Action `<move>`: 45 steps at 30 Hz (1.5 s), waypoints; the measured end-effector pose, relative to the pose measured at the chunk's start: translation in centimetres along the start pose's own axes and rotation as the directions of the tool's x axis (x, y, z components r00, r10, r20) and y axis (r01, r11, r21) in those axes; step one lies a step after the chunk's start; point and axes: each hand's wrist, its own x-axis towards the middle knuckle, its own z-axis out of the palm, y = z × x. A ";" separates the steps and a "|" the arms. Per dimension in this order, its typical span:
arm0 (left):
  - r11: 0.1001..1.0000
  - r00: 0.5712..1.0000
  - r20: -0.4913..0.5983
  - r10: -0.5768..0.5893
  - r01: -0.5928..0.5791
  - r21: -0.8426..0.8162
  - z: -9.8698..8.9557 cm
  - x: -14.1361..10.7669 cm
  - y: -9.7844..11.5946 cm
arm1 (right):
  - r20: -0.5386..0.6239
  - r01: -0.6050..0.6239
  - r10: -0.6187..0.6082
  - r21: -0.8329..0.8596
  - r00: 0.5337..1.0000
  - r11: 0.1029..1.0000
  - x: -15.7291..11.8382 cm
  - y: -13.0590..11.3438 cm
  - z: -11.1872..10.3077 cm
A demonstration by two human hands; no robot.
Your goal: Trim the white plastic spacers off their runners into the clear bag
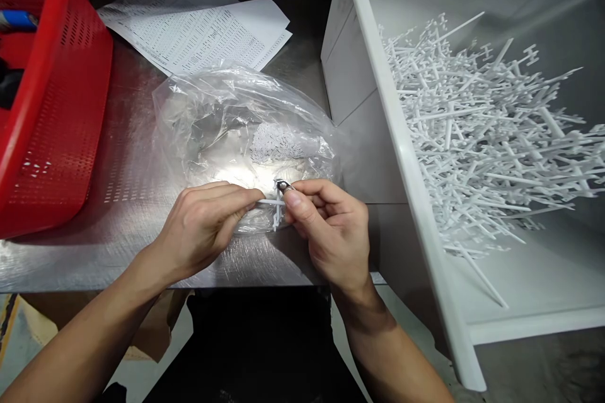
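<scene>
Over the clear bag [203, 107], my left hand [205, 220] pinches one white piece [278, 204], my right hand [331, 227] a metal tool [283, 185]

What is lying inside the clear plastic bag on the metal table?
Inside the clear plastic bag a heap of small white pieces shows. The left hand and right hand cover parts of its near edge; anything beneath them cannot be seen.

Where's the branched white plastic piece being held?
In the head view, the branched white plastic piece is below and left of centre, between the left hand, whose fingers grip one end, and the right hand, over the clear plastic bag.
</scene>
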 end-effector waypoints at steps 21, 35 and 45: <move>0.940 0.958 -0.053 -0.282 0.265 -0.214 -0.5 0.1 0.4 | 0.029 0.028 -0.024 -0.135 0.999 0.990 -0.6 -0.5 -0.7; 0.964 0.969 -0.081 -0.235 0.221 -0.149 -0.2 -0.1 0.2 | 0.084 0.033 -0.014 -0.230 0.996 0.973 -0.8 -0.3 -0.9; 0.959 0.964 -0.072 -0.258 0.246 -0.140 0.0 0.2 0.2 | 0.093 -0.060 0.076 -0.162 0.993 0.985 -0.5 -0.6 -0.8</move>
